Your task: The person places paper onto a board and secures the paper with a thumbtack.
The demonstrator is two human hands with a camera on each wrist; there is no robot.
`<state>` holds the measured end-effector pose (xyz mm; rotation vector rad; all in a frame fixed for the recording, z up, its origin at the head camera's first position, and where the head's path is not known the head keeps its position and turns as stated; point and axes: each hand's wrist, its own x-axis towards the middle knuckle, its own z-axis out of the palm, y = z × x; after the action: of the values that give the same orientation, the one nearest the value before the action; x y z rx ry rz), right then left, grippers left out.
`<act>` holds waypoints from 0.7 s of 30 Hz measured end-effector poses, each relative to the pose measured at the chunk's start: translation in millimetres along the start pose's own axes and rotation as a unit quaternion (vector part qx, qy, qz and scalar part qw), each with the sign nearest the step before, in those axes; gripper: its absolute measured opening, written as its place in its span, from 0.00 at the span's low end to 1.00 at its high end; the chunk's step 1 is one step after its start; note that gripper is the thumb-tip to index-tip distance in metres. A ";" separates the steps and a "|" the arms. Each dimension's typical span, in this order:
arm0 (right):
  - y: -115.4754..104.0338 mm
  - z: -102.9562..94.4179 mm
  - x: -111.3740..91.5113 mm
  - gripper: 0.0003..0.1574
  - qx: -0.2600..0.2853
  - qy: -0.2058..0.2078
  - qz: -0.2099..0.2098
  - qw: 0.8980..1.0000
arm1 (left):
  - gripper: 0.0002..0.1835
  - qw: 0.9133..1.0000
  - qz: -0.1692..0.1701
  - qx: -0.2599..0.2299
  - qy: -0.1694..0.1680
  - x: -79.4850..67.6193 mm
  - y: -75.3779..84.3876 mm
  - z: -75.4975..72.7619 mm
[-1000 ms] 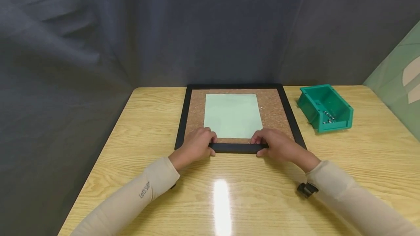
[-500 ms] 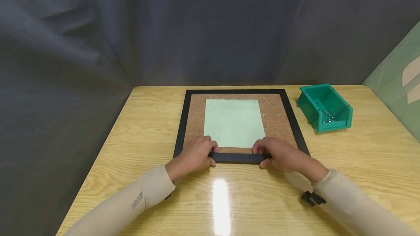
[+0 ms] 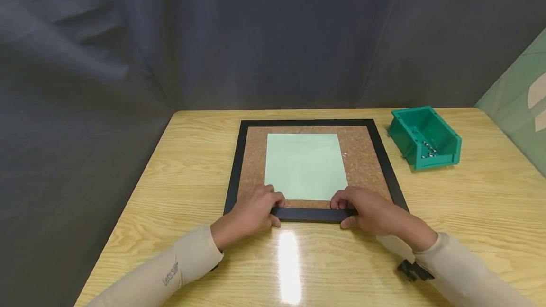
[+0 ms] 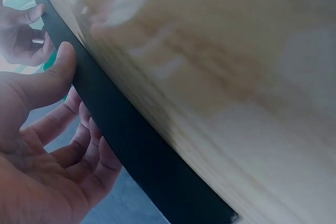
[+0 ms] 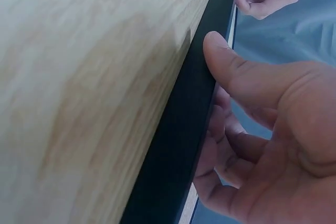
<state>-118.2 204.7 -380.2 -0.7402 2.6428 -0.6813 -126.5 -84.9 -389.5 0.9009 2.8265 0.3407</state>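
A cork board (image 3: 251,165) with a black frame (image 3: 232,181) lies on the table, and a pale green sheet of paper (image 3: 304,167) covers its middle. My left hand (image 3: 253,212) grips the frame's near edge left of centre, thumb on the front side and fingers over the top. Farther right along the same edge, my right hand (image 3: 371,210) pinches it the same way. Both wrist views show the thumb pressed to the frame's outer face: the left hand (image 4: 58,145) in one, the right hand (image 5: 273,129) in the other.
A green plastic bin (image 3: 426,136) with several small shiny metal pieces (image 3: 428,149) stands on the wooden table (image 3: 187,169), right of the board. Dark cloth (image 3: 277,37) hangs behind the table and at its left. A light green printed panel (image 3: 520,94) borders the right.
The board has slid toward the person, its far edge moving away from the table's back edge. Both hands have moved with it, keeping their hold on the near edge.
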 end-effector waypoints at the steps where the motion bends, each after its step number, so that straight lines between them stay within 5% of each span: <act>1: -0.1 0.1 -0.6 0.17 0.001 0.000 -0.001 1.000 | 0.14 1.000 0.000 -0.001 0.000 -0.6 0.3 0.1; 15: 1.9 2.3 -4.0 0.17 0.008 0.012 -0.020 1.000 | 0.16 0.999 -0.005 -0.042 -0.004 -0.5 -2.5 0.5; 21: 1.4 2.1 -3.8 0.18 0.009 0.010 -0.017 1.000 | 0.13 0.996 0.008 -0.087 -0.017 3.3 -13.9 -14.2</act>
<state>-114.9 207.1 -382.1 -0.7797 2.6443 -0.7248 -139.8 -96.3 -379.8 0.8843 2.7088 0.5571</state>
